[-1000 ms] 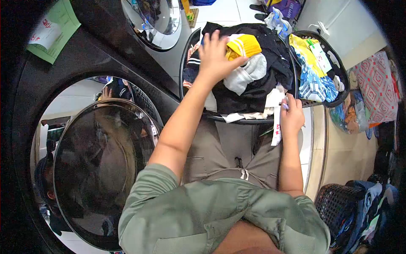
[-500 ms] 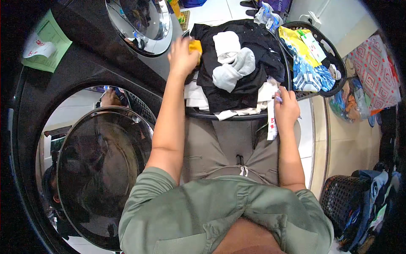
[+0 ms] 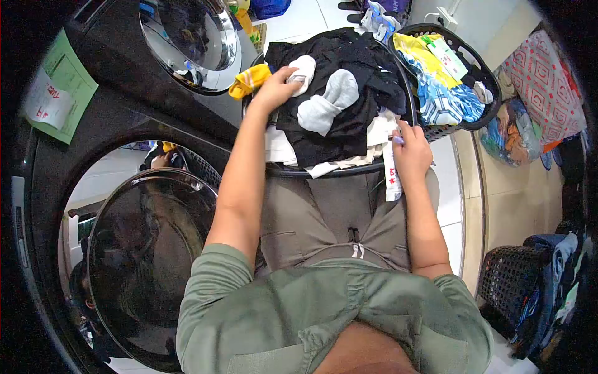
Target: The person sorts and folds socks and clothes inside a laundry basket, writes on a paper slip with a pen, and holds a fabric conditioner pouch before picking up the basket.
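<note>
My left hand [image 3: 278, 91] is closed on a white sock [image 3: 302, 73] at the left side of the laundry basket [image 3: 410, 100]. A yellow item [image 3: 250, 81] with pale stripes lies at the basket's left edge, against the back of that hand. Grey socks [image 3: 328, 103] rest on black clothes [image 3: 374, 71], with white cloth [image 3: 283, 148] beneath. My right hand [image 3: 412, 153], at the basket's right front edge, is closed on a pen [image 3: 397, 139]; a white paper strip [image 3: 391, 174] with red writing hangs beside it.
A smaller basket [image 3: 496, 109] of yellow and blue clothes adjoins on the right. Two round machine doors [image 3: 149, 268] stand on the left, by a green paper [image 3: 75, 81]. Bagged clothes [image 3: 511, 134] and another basket [image 3: 507, 274] are at the right.
My left hand went to the basket's left side with the yellow item, which now lies at the edge, then came back onto the white sock. The view has shifted; my right hand stays beside the strip.
</note>
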`<action>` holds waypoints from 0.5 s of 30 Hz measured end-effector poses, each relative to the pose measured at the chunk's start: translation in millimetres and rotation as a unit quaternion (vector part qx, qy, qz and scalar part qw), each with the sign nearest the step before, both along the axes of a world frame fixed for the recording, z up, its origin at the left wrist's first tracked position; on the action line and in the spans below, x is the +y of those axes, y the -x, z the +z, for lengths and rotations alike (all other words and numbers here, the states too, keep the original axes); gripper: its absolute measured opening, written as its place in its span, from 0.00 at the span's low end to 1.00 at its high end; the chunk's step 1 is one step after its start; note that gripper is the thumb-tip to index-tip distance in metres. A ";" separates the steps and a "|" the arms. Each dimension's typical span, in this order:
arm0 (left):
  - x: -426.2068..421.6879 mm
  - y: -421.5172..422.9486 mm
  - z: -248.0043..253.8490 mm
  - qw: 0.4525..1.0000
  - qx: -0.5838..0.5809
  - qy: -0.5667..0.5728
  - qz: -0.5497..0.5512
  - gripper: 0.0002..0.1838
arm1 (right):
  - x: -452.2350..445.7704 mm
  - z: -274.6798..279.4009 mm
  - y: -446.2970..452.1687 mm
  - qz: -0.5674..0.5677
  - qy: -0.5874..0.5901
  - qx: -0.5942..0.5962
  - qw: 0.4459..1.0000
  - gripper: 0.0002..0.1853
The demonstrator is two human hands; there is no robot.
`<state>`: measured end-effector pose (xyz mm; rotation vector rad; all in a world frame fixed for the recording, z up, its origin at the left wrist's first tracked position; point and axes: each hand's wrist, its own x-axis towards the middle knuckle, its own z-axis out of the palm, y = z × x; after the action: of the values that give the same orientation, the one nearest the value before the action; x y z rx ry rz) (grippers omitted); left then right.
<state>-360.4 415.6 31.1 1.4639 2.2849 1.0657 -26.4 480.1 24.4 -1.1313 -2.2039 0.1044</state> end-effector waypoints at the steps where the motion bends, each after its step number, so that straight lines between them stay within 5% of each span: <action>1: -6.4 -2.2 13.7 0.998 -0.041 0.006 -0.048 0.29 | -1.3 -0.5 -0.8 0.002 0.008 0.006 1.000 0.12; 3: -12.2 -18.1 36.4 0.987 0.116 -0.106 0.021 0.32 | -1.4 -0.9 -0.5 0.000 0.004 0.006 1.000 0.12; 5: -23.6 -69.7 68.9 0.987 0.092 -0.131 -0.021 0.31 | -0.5 -0.1 -2.5 -0.002 -0.003 0.006 1.000 0.12; 8: -31.0 -123.0 57.5 0.956 0.246 0.004 -0.159 0.23 | -1.4 0.0 -0.9 0.013 -0.001 0.011 1.000 0.13; 13: -29.7 -108.0 73.0 0.956 0.206 -0.203 -0.039 0.14 | -0.7 -0.8 -2.0 0.006 0.003 0.004 1.000 0.13; 15: -32.3 -89.9 85.9 0.963 0.214 -0.161 0.037 0.10 | -1.3 0.1 -3.6 0.010 -0.004 0.012 1.000 0.13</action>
<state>-270.5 383.3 117.0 1.9079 2.5596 1.2997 -22.8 478.9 24.5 -1.0990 -2.1932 0.1159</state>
